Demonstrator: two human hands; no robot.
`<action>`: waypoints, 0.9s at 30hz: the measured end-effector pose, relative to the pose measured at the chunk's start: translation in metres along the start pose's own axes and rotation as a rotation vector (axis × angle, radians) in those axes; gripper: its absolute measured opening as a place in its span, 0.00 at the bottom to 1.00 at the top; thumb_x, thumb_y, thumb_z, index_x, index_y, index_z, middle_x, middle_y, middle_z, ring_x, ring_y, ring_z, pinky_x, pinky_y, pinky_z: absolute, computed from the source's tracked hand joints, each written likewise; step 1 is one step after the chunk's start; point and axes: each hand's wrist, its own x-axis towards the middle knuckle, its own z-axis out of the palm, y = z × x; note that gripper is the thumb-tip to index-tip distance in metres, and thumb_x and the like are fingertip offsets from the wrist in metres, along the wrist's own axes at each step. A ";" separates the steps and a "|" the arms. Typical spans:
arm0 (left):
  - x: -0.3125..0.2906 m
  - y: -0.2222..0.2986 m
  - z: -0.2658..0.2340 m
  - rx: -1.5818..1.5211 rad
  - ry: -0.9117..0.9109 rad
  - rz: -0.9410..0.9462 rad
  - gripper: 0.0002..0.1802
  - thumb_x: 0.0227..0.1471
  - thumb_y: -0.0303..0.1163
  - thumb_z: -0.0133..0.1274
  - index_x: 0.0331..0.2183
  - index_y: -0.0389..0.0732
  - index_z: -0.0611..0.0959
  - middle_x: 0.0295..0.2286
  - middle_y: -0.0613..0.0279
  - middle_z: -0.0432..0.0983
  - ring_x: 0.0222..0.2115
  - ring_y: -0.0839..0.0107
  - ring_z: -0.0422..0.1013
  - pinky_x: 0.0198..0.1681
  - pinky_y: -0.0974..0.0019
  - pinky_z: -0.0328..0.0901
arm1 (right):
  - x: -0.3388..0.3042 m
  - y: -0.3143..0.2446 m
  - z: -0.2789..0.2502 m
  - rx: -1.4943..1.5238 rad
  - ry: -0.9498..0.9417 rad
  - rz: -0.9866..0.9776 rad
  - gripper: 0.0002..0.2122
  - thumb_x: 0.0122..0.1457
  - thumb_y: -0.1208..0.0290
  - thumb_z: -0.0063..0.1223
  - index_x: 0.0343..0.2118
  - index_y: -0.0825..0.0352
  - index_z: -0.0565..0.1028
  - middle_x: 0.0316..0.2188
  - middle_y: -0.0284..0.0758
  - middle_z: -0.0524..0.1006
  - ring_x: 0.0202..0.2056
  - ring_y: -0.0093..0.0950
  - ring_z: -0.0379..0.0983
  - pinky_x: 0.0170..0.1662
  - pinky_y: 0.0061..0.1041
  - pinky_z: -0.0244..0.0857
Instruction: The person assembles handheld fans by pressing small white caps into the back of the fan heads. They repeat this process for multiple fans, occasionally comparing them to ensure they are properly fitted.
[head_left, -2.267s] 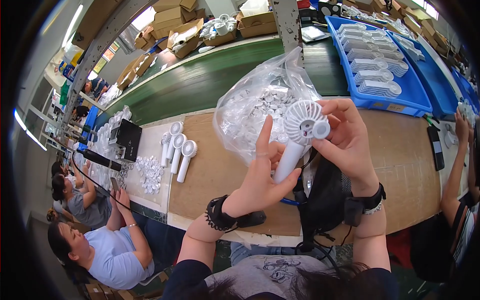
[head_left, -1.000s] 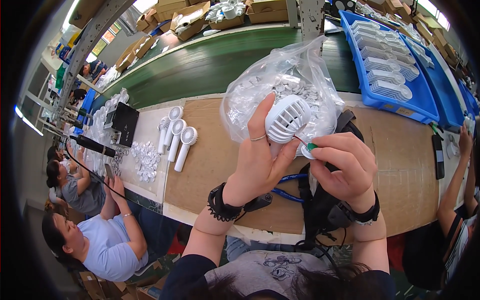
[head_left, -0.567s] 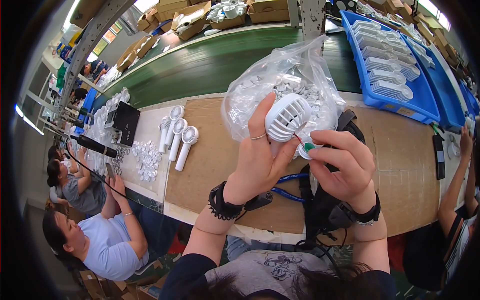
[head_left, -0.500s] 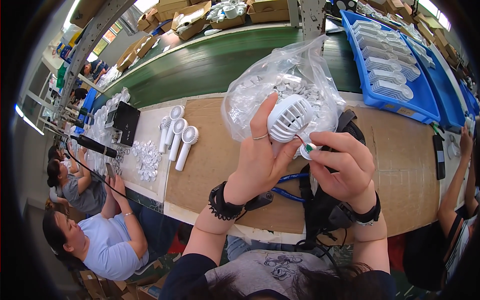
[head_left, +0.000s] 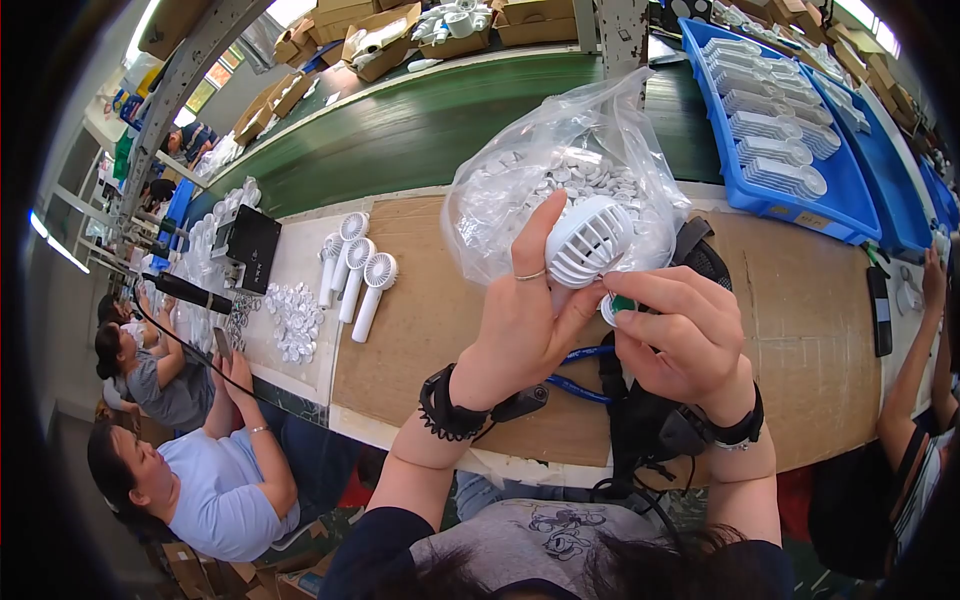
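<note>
My left hand (head_left: 523,325) is wrapped round a white handheld fan (head_left: 590,240), its slatted round head tilted up above the fingers. Most of the fan's handle is hidden by the hand. Just below the fan head, my right hand (head_left: 690,330) pinches a small green circuit board (head_left: 622,303) with a round white piece at its edge. The fingertips of both hands nearly meet there. Behind the fan lies a clear plastic bag (head_left: 500,200) full of small round white parts (head_left: 590,180). Blue-handled pliers (head_left: 578,388) lie under my wrists.
Several finished-looking white fans (head_left: 372,295) lie left on the cardboard mat (head_left: 420,330), beside a pile of small white parts (head_left: 295,322) and a black box (head_left: 247,248). A blue tray (head_left: 770,205) of white shells stands back right. A green conveyor belt (head_left: 400,125) runs behind. Co-workers sit both sides.
The fan has shifted slightly right and down in my left hand. My right fingers have moved up close against the fan's underside, turning the green board, and the wires seen before are now mostly hidden.
</note>
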 end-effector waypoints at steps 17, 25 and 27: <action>0.001 -0.002 0.001 -0.026 0.007 0.022 0.36 0.49 0.24 0.48 0.54 0.35 0.48 0.48 0.50 0.57 0.48 0.64 0.60 0.51 0.64 0.56 | 0.000 0.003 0.000 0.040 0.024 0.031 0.13 0.34 0.84 0.56 0.27 0.66 0.69 0.31 0.41 0.75 0.24 0.32 0.73 0.25 0.23 0.67; 0.003 0.000 -0.001 0.069 -0.007 0.019 0.37 0.49 0.27 0.50 0.55 0.38 0.48 0.38 0.46 0.70 0.39 0.56 0.70 0.40 0.61 0.64 | 0.000 0.003 -0.001 0.041 0.031 0.015 0.13 0.36 0.84 0.57 0.28 0.65 0.69 0.30 0.40 0.75 0.23 0.32 0.73 0.25 0.23 0.67; 0.003 0.000 0.000 0.020 -0.020 -0.002 0.37 0.49 0.27 0.50 0.55 0.39 0.48 0.40 0.47 0.69 0.41 0.58 0.69 0.42 0.62 0.62 | 0.001 0.003 -0.002 0.051 0.028 0.014 0.14 0.36 0.83 0.57 0.28 0.65 0.69 0.29 0.40 0.75 0.23 0.32 0.73 0.25 0.23 0.67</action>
